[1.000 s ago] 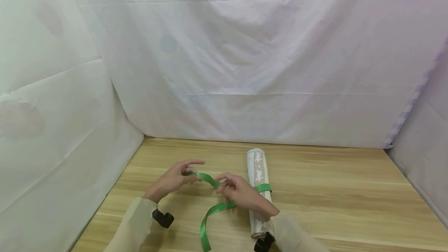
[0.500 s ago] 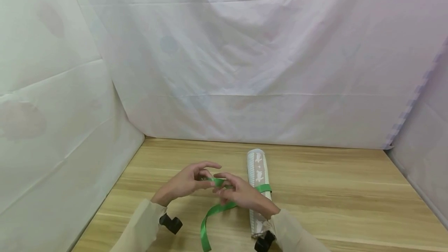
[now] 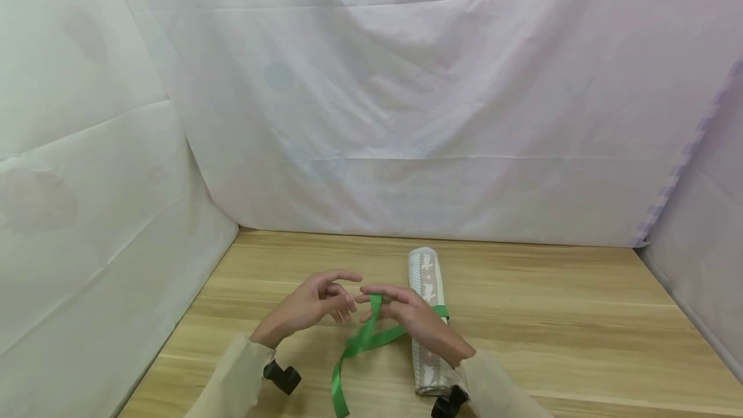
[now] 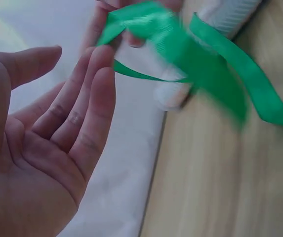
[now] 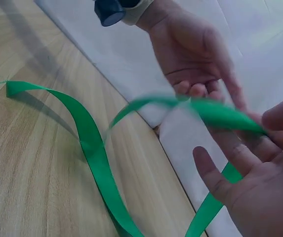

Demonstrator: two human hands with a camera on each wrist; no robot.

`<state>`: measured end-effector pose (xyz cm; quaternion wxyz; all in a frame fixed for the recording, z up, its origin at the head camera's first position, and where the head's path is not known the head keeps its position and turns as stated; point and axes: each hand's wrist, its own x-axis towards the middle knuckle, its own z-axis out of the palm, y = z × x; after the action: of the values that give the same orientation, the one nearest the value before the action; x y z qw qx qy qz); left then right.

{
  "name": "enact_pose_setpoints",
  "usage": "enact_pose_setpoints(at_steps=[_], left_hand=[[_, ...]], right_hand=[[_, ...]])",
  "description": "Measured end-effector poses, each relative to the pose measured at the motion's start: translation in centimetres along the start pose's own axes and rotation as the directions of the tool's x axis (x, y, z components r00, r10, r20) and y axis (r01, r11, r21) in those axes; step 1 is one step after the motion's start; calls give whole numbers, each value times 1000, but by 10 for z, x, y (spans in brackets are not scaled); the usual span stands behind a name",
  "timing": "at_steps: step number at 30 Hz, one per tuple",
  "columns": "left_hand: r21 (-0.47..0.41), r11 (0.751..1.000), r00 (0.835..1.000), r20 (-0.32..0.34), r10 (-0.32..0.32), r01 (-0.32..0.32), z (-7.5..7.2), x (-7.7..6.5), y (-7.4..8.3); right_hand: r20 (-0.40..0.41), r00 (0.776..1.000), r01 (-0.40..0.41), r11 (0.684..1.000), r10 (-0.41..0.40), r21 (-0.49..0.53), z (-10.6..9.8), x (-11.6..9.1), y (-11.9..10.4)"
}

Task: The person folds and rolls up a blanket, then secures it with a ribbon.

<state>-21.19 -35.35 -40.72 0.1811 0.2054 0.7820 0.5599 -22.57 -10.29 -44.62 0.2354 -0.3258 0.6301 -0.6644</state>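
A green ribbon (image 3: pixel 385 338) is wrapped round a rolled white-and-beige patterned cloth (image 3: pixel 428 276) that lies lengthwise on the table. My right hand (image 3: pixel 415 315) is over the ribbon beside the roll, and a length of it hangs from between the fingers, also seen in the right wrist view. One ribbon tail (image 5: pixel 84 131) curls on the wood, its frayed end showing in the right wrist view. My left hand (image 3: pixel 313 302) faces the right one, fingers loosely bent and thumb apart. In the left wrist view its fingertips (image 4: pixel 103 57) are right at the blurred ribbon.
The wooden table (image 3: pixel 551 328) meets a white cloth backdrop (image 3: pixel 371 115) at its far edge, with more white cloth at the left (image 3: pixel 99 179) and right. A black wrist camera (image 3: pixel 282 377) is strapped below each sleeve.
The left hand moved right toward the right hand and has let go of the ribbon. The ribbon length once stretched between the hands now hangs from the right fingers, crossing the other tail.
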Motion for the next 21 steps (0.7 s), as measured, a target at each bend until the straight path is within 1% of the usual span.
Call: enact_pose_setpoints(at_steps=[2,4,7,11,13,16,21], left_hand=[[-1,1000,1000,-17,-20,20,3,1,-7],[23,999,999,-31,-40,40,7,2,-15],[97,993,996,-68,-56,62,13,4,-26],[209,976,993,-116,-39,63,24,8,-39],[258,964,991,-128,-29,61,29,10,-45],[299,953,994,-107,-21,53,37,13,-51],[356,934,999,-35,-10,22,49,16,-58]], right_hand=[[13,999,29,999,-29,46,-1,-2,-2],[8,998,58,997,-59,59,-2,-5,-3],[-24,997,80,996,-79,26,-5,-9,-6],[-71,995,69,997,-71,-32,-9,-16,-9],[-86,995,54,997,-59,-56,-12,-19,-11],[-108,994,29,997,-37,-75,-17,-25,-16],[-153,988,-17,993,-1,-119,-27,-36,-24]])
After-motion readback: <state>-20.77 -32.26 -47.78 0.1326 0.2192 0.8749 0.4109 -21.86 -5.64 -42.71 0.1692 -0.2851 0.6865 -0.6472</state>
